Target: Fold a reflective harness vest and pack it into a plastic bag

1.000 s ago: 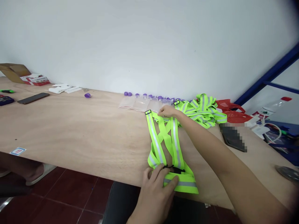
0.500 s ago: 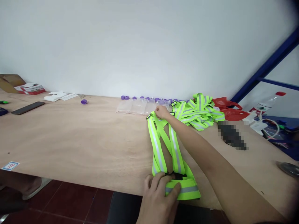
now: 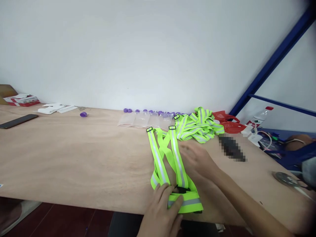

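A neon-yellow reflective vest (image 3: 175, 149) of straps with grey stripes lies flat on the wooden table, its black buckles at the top and its straps crossing in the middle. My left hand (image 3: 161, 205) grips its folded waist band near the table's front edge, thumb on the band and fingers over the strap ends. To the right of the vest, my right hand (image 3: 197, 158) is blurred by motion. Its fingers look stretched out, with nothing visible in them. Behind lies a heaped pile of similar reflective straps (image 3: 197, 126).
Clear plastic bags (image 3: 142, 119) lie behind the vest, with several purple rolls (image 3: 127, 110) along the wall. Further right are a red plastic bag (image 3: 229, 121), a bottle (image 3: 261, 117) and a blue metal frame (image 3: 271, 69). At left lies a phone (image 3: 18, 121).
My right hand has let go of the vest's top end and drawn back toward me, to the right of the straps. My left hand keeps its hold; the view has turned slightly right.
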Demonstrator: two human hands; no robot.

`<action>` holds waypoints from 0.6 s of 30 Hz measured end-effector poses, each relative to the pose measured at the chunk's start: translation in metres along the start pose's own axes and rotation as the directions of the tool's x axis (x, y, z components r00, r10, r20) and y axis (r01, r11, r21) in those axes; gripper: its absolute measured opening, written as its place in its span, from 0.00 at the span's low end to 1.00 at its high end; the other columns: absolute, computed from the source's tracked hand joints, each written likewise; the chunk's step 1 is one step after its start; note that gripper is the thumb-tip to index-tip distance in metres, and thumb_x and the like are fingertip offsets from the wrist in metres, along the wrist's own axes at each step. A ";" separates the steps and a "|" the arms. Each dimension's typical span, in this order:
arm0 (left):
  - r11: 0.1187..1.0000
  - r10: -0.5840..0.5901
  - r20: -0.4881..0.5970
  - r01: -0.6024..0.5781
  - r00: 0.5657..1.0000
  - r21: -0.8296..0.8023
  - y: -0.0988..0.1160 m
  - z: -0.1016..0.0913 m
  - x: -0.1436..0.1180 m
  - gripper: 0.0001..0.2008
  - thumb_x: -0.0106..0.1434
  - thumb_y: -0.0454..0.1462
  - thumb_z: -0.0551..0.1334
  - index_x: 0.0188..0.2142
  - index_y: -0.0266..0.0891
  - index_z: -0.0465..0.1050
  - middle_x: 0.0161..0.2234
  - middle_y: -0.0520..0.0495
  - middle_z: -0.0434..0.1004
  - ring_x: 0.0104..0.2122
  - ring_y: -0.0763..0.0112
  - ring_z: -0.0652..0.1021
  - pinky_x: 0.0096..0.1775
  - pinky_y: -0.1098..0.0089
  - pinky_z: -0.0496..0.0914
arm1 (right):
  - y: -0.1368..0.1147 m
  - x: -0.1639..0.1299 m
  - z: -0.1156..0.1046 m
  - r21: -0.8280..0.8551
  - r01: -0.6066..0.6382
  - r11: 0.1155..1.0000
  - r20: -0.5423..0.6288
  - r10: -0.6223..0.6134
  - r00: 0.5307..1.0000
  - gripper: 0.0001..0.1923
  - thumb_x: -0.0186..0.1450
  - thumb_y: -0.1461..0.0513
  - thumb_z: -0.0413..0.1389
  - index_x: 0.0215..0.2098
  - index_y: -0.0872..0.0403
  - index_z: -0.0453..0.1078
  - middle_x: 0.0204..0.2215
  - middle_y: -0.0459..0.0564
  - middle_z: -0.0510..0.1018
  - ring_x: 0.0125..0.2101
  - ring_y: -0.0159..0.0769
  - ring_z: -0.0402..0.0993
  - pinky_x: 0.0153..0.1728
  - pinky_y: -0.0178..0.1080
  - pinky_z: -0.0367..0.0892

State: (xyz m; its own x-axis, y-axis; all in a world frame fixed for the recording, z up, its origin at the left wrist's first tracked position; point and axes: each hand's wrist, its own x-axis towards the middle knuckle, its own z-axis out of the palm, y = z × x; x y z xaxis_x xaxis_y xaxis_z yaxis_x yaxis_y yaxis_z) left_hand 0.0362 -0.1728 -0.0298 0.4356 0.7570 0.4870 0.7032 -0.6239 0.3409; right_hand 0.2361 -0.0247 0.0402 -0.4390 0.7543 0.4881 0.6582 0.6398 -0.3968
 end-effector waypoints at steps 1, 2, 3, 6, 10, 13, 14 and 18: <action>1.000 -0.003 0.019 0.003 1.000 0.001 0.001 -0.004 0.000 0.23 0.64 0.33 0.65 0.58 0.44 0.70 0.57 0.39 0.76 0.57 0.48 0.75 0.53 0.47 0.77 | -0.007 -0.029 -0.003 -0.023 0.034 0.999 0.021 -0.034 0.999 0.16 0.71 0.58 0.51 0.55 0.48 0.71 0.49 0.53 0.80 0.48 0.44 0.78 0.50 0.45 0.74; 1.000 -0.006 0.043 0.006 0.999 0.005 0.002 -0.007 0.000 0.23 0.64 0.33 0.64 0.59 0.44 0.70 0.58 0.39 0.75 0.59 0.48 0.74 0.53 0.47 0.77 | -0.013 -0.057 -0.005 -0.053 0.083 0.995 0.038 -0.081 0.996 0.18 0.72 0.60 0.50 0.58 0.47 0.70 0.51 0.53 0.80 0.50 0.43 0.78 0.49 0.44 0.75; 1.000 -0.003 0.070 0.003 0.998 0.007 0.003 -0.011 0.000 0.23 0.65 0.32 0.63 0.59 0.44 0.69 0.59 0.40 0.74 0.60 0.49 0.73 0.54 0.48 0.76 | -0.019 -0.081 -0.005 -0.085 0.137 0.987 0.054 -0.133 0.990 0.20 0.72 0.61 0.49 0.61 0.48 0.68 0.53 0.54 0.79 0.51 0.43 0.78 0.49 0.43 0.76; 1.000 0.013 0.145 -0.012 0.989 -0.010 0.003 -0.019 0.001 0.25 0.66 0.29 0.60 0.62 0.44 0.66 0.61 0.41 0.73 0.62 0.53 0.71 0.58 0.50 0.74 | -0.031 -0.130 0.000 -0.212 0.260 0.942 0.114 -0.241 0.964 0.25 0.71 0.62 0.51 0.66 0.51 0.62 0.59 0.56 0.75 0.57 0.43 0.74 0.51 0.41 0.76; 0.998 -0.013 0.190 0.026 0.982 -0.064 0.000 -0.025 0.001 0.22 0.69 0.31 0.57 0.62 0.42 0.64 0.64 0.42 0.69 0.65 0.59 0.67 0.61 0.54 0.71 | -0.034 -0.151 0.007 -0.285 0.277 0.918 0.174 -0.235 0.956 0.26 0.71 0.66 0.48 0.67 0.51 0.63 0.65 0.60 0.68 0.59 0.46 0.72 0.51 0.42 0.76; 1.000 -0.028 0.150 0.029 0.988 -0.010 -0.001 -0.023 -0.004 0.16 0.71 0.34 0.57 0.57 0.44 0.70 0.66 0.43 0.66 0.69 0.52 0.60 0.61 0.48 0.69 | -0.031 -0.154 0.010 -0.274 0.220 0.936 0.175 -0.177 0.969 0.25 0.72 0.67 0.45 0.65 0.51 0.64 0.64 0.62 0.69 0.59 0.44 0.73 0.49 0.41 0.77; 0.999 -0.045 0.112 0.042 0.993 0.032 0.000 -0.023 -0.006 0.16 0.71 0.34 0.57 0.56 0.45 0.72 0.68 0.43 0.63 0.70 0.48 0.57 0.61 0.44 0.68 | -0.031 -0.155 0.010 -0.266 0.211 0.941 0.178 -0.167 0.970 0.24 0.72 0.66 0.46 0.64 0.51 0.65 0.63 0.61 0.70 0.58 0.44 0.73 0.49 0.41 0.77; 0.981 -0.139 0.037 0.132 0.990 0.144 0.004 -0.021 -0.013 0.20 0.70 0.35 0.59 0.60 0.50 0.70 0.71 0.42 0.54 0.69 0.37 0.55 0.58 0.33 0.65 | -0.033 -0.159 0.013 -0.300 0.196 0.934 0.132 -0.162 0.978 0.22 0.71 0.62 0.52 0.63 0.49 0.68 0.65 0.60 0.68 0.61 0.47 0.70 0.53 0.46 0.75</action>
State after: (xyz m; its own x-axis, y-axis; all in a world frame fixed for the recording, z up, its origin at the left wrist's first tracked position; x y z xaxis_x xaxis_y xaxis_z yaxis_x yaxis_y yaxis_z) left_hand 0.0217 -0.1890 -0.0180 0.3539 0.8431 0.4049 0.8284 -0.4835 0.2827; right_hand 0.2764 -0.1638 -0.0338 -0.6170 0.6531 0.4390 0.7122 0.7008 -0.0415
